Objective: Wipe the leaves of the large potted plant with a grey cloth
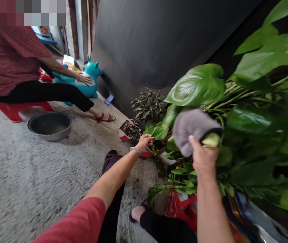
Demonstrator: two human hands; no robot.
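Observation:
My left hand (pixel 145 142) pinches the tip of a broad green leaf (pixel 160 131) low on the plant, its fingers closed on the leaf edge. In my right hand (pixel 206 157) is a grey cloth (pixel 190 130), bunched up, with a yellow-green patch and dark edging showing; the hand is slightly blurred. The cloth hangs in front of the leafy plant (pixel 250 114), whose large glossy leaves fill the right side. Just beyond my left hand stands a small plant in a white and red box (pixel 125 131). Part of a red pot (pixel 147 153) shows beneath that hand.
At left, a person in a red top (pixel 12 64) sits on a red stool (pixel 19 107), one hand on a blue toy animal (pixel 89 79). A grey basin (pixel 49 126) rests on the concrete floor. A dark wall (pixel 159 40) rises behind. A red bag (pixel 181 209) lies near my foot.

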